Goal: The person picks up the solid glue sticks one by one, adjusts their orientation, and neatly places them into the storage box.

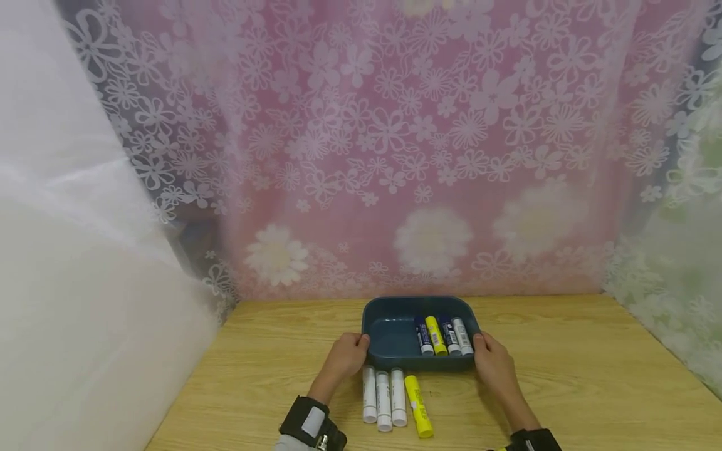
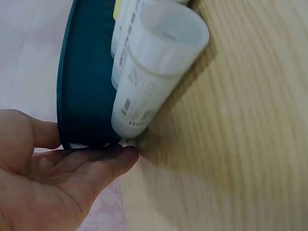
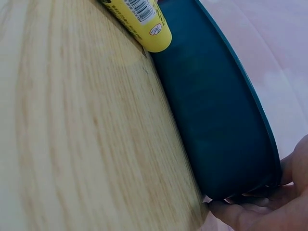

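A dark teal tray [image 1: 389, 363] is held at both ends. At its left end my left hand [image 1: 345, 356] grips the side, thumb at the rim and fingers low against the outside wall. My right hand [image 1: 495, 363] holds the right end likewise, with the thumb on the rim. Several glue sticks lie side by side in the tray's right half, including a yellow glue stick [image 1: 436, 336] and a white one [image 1: 462, 336]. Just in front of the tray are three white glue sticks [image 1: 383, 401] and another yellow glue stick [image 1: 418, 407]. In the left wrist view, a white glue stick [image 2: 149, 82] sits close against the tray wall.
The wood-grain table [image 1: 271, 351] extends to both sides of the tray. Behind it hangs a pink flowered curtain [image 1: 361, 188], and a white sheet [image 1: 101, 250] slopes along the left. A pale flowered cloth [image 1: 671, 313] borders the right.
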Motion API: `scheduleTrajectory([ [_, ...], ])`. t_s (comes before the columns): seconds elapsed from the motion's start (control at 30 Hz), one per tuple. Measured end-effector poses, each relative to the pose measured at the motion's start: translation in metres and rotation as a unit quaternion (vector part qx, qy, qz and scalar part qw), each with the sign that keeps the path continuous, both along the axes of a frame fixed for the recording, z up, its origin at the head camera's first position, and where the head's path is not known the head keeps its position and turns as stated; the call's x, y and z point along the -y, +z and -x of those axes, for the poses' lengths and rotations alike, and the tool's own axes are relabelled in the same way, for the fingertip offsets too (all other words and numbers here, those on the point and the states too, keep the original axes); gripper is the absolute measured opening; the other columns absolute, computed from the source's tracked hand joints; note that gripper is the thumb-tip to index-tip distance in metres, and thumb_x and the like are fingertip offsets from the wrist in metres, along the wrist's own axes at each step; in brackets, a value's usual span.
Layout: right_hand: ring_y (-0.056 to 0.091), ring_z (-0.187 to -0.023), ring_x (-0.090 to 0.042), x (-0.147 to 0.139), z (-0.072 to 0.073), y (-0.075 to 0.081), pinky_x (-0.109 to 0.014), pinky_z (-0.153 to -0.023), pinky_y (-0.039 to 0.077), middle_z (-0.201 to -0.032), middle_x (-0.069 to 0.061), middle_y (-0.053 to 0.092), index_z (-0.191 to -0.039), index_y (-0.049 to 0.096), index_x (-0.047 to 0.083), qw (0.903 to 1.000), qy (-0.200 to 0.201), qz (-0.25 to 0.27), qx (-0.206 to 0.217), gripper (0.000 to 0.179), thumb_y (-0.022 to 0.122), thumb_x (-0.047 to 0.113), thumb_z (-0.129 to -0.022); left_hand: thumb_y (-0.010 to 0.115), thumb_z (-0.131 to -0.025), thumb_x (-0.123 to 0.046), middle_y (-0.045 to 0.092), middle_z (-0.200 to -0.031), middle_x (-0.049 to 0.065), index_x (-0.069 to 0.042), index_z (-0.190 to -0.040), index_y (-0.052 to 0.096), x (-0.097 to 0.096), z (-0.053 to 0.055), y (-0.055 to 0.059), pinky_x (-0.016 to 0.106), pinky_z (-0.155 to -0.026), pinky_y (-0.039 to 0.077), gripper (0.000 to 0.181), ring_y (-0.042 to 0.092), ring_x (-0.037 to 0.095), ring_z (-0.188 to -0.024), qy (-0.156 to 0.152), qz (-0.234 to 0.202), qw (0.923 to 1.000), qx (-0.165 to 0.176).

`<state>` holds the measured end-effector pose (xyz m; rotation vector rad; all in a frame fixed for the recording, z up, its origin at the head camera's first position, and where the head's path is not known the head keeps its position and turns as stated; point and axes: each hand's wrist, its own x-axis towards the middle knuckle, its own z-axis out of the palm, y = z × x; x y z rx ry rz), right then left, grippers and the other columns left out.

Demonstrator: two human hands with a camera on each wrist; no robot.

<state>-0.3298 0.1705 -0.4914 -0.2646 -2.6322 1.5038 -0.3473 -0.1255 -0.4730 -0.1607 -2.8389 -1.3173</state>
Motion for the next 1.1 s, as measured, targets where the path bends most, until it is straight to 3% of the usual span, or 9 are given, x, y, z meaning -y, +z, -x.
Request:
scheduleTrajectory([
  [0.2,0.033,-0.145,-0.051,-0.002,0.000,-0.004,-0.063,-0.118,0.028,-0.154,-0.031,0.039,-0.151,0.040,-0.005,1.0000,0.000,-0.003,-0.002,0.056,0.029,0.032,-0.110,0.047,-0.108,-0.020,0.042,-0.059,-0.002,-0.012,-0.067,0.050,0.003,0.002,0.003,0.028,-0.050,0.033,0.042,0.042,0.014,-0.054,-0.031,0.028,0.9991,0.001],
  [0.57,0.035,-0.144,-0.051,0.003,0.000,-0.004,-0.063,-0.118,0.029,-0.152,-0.032,0.041,-0.150,0.040,-0.006,1.0000,-0.002,-0.002,-0.009,0.055,0.029,0.030,-0.110,0.047,-0.107,-0.022,0.042,-0.057,-0.002,-0.012,-0.065,0.051,0.007,0.001,0.009,0.026,-0.050,0.034,0.044,0.042,0.013,-0.052,-0.033,0.055,0.9979,0.006],
  [0.7,0.035,-0.144,-0.051,0.004,0.000,-0.005,-0.063,-0.118,0.029,-0.152,-0.032,0.041,-0.150,0.041,-0.006,0.9999,-0.003,-0.004,-0.009,0.055,0.029,0.030,-0.110,0.049,-0.107,-0.023,0.044,-0.055,-0.002,-0.005,-0.066,0.059,0.008,0.001,0.014,0.026,-0.048,0.033,0.045,0.043,0.013,-0.051,-0.037,0.061,0.9975,0.004],
  [0.87,0.037,-0.143,-0.052,0.003,0.000,-0.004,-0.063,-0.117,0.030,-0.151,-0.032,0.042,-0.149,0.042,-0.006,0.9999,-0.007,-0.010,-0.011,0.055,0.029,0.030,-0.110,0.051,-0.106,-0.025,0.054,-0.063,0.000,0.003,-0.080,0.070,0.009,0.002,0.023,0.028,-0.052,0.039,0.043,0.051,0.016,-0.060,-0.036,0.069,0.9970,-0.004],
  [1.1,0.038,-0.142,-0.052,0.002,0.001,-0.003,-0.063,-0.116,0.031,-0.151,-0.032,0.043,-0.149,0.043,-0.006,0.9997,-0.009,-0.019,-0.014,0.056,0.027,0.032,-0.110,0.052,-0.104,-0.017,0.047,-0.060,0.000,0.000,-0.071,0.066,0.011,0.005,0.032,0.026,-0.051,0.034,0.040,0.044,0.014,-0.055,-0.033,0.095,0.9935,-0.053],
])
